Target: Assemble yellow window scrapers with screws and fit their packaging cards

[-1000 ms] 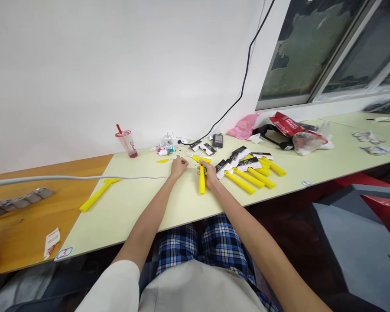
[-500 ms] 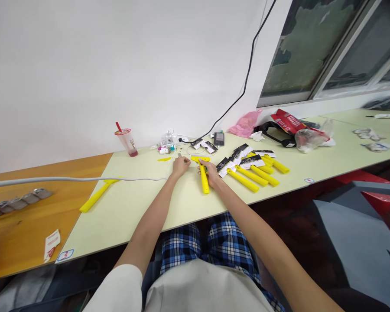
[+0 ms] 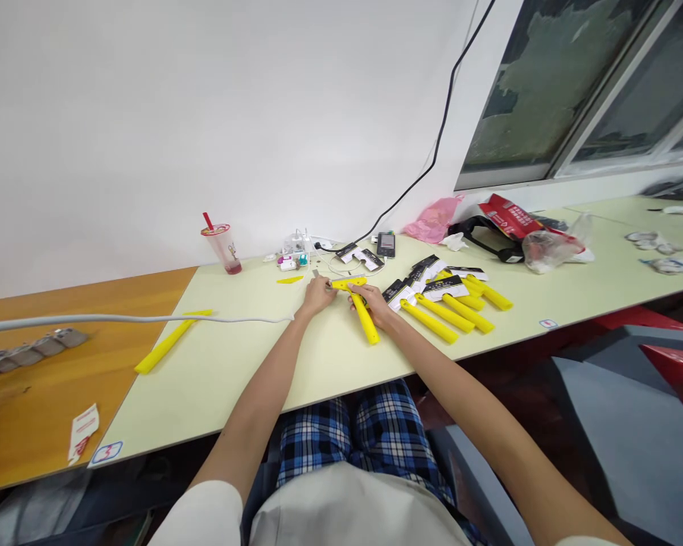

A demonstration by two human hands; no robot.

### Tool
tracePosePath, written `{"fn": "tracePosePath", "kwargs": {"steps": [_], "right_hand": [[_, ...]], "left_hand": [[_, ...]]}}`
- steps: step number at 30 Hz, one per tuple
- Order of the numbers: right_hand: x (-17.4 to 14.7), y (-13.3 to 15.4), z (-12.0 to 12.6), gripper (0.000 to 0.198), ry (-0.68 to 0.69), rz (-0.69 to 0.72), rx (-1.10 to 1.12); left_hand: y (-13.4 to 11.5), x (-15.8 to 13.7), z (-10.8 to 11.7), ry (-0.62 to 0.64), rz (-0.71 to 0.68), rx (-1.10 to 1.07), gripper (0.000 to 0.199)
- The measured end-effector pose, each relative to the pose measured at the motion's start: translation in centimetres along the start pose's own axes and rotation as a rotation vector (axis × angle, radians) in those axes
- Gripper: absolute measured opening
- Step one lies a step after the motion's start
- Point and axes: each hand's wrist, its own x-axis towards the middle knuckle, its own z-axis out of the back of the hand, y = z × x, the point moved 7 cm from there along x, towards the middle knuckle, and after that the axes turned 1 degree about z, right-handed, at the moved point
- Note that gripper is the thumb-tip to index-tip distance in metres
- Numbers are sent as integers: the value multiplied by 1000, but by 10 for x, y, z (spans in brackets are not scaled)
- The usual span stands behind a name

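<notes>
My right hand (image 3: 372, 300) is closed around a yellow scraper (image 3: 365, 318) with a T-shaped head, its handle slanting down toward me. Along the head's far edge runs a thin metallic strip. At the left end of that head are the pinched fingers of my left hand (image 3: 319, 294); a small greyish piece (image 3: 315, 273) sticks out above them, too small to name. To the right lies a pile of yellow scrapers (image 3: 444, 307), their heads in black-and-white card sleeves (image 3: 445, 287). Another yellow scraper (image 3: 168, 345) lies at the left, and a flat yellow piece (image 3: 290, 280) rests behind my left hand.
A cup with a red straw (image 3: 225, 250) stands by the wall. Chargers (image 3: 297, 244), loose cards (image 3: 369, 258) and a small black device (image 3: 385, 244) lie at the back. Bags (image 3: 509, 218) sit farther right. A grey cable (image 3: 119, 319) crosses the left side.
The scraper's handle has swung a little to the right, and its head now meets my left fingers. The metallic strip along the head has come into sight. The view has shifted slightly.
</notes>
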Motion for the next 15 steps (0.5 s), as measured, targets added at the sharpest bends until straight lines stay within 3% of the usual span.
{"fn": "tracePosePath", "kwargs": {"steps": [15], "right_hand": [[31, 28, 63, 41, -185, 74, 59]], "left_hand": [[-11, -6, 2, 91, -42, -171, 10]]}}
